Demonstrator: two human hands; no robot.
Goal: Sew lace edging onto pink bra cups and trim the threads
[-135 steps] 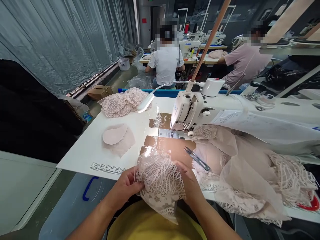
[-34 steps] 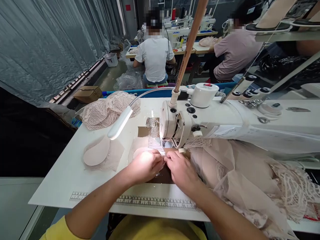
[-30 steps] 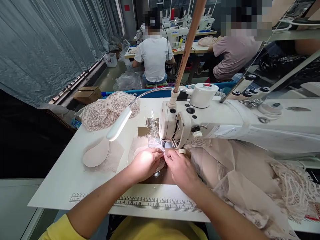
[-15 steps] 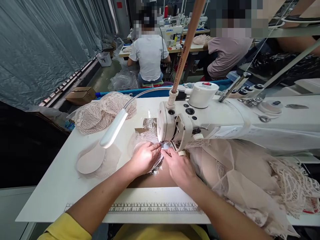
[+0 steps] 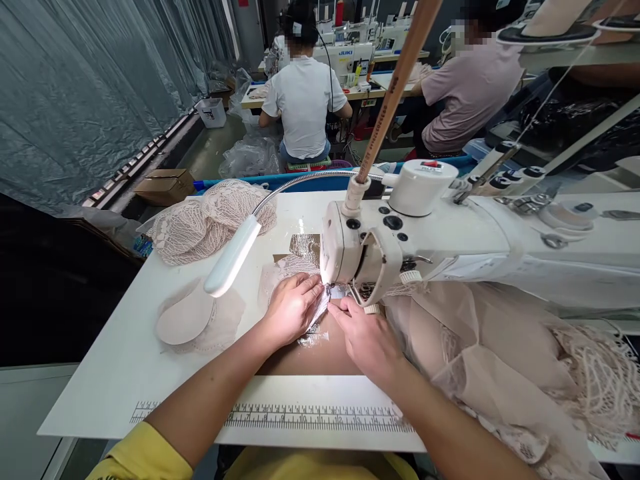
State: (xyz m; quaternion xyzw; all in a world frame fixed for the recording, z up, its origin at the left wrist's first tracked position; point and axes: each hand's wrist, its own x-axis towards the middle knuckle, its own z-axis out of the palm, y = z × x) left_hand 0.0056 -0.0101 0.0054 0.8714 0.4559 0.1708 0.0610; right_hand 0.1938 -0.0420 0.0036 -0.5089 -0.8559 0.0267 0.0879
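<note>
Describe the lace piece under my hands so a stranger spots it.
Find the white sewing machine on the table. At its needle end, the left hand and right hand press a small lace piece flat. Unlike the bunched lace heap behind, it lies spread, brightly lit.

Pretty cramped workshop, tbh. Way off to the left of the fingers (image 5: 306, 293), the whole wall is hung with wrinkly grey plastic sheeting (image 5: 100, 87). The floor (image 5: 210, 150) is dull greenish concrete, with a cardboard box (image 5: 165, 185) and a small white bin (image 5: 212, 112) sitting along that wall. A gooseneck lamp (image 5: 233, 257) hangs just left of the fingers, over a white worktable (image 5: 115, 373) that has a printed ruler (image 5: 300, 419) on its near edge. Far beyond the fingers, a person in a white shirt (image 5: 305, 100) and a person in a pinkish shirt (image 5: 470, 93) sit at more tables (image 5: 255, 100). Clear plastic bags (image 5: 250, 157) are heaped on the floor there.
</note>
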